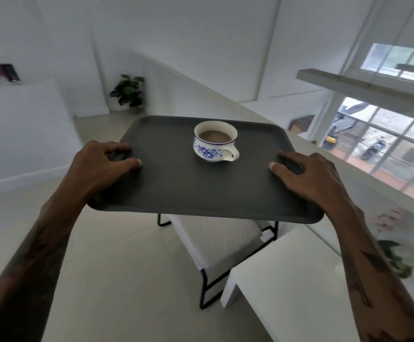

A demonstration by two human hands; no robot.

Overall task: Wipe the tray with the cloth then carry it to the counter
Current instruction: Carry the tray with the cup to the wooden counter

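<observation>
Squarely tray (176,186) between both hands' fingers (117,148)

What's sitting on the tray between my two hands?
In the head view, a white cup with blue flowers, holding a brownish drink, stands on the tray between the left hand and right hand, toward the far edge.

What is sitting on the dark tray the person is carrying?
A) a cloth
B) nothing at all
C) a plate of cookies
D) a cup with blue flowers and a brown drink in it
D: a white cup painted with blue flowers, holding a light brown drink, is the only thing that stands on the tray, which the left hand and right hand grip at its two sides.
</observation>
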